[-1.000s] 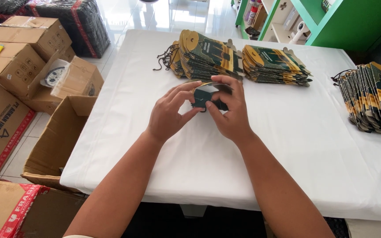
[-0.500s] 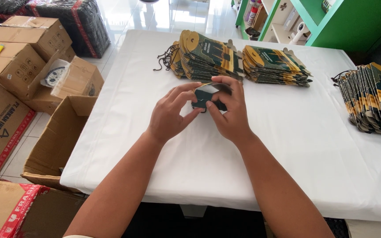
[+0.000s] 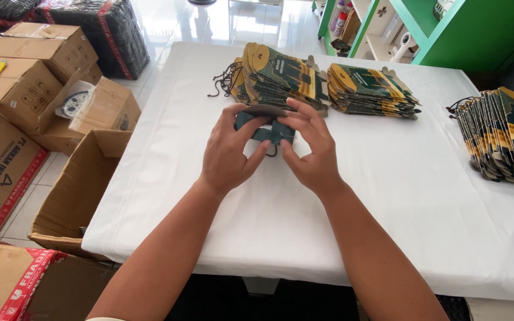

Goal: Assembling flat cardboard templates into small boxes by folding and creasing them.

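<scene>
Both hands, left hand [image 3: 228,156] and right hand [image 3: 309,150], pinch one dark green card piece [image 3: 263,126] just before the nearest card stack [image 3: 281,76] on the bench [image 3: 400,196].

Looks like a small packing or stockroom space, part shop. Shown by stacks of flat dark-green and yellow printed paper bags [image 3: 281,74] lined up on a white-clothed table [image 3: 388,196], brown corrugated cardboard cartons [image 3: 25,83] crowded on the glossy white tiled floor [image 3: 209,24], one open empty carton [image 3: 78,190] beside the table edge, black wrapped bales with red tape [image 3: 102,30], and bright green shelving [image 3: 447,30] at the far wall.
</scene>
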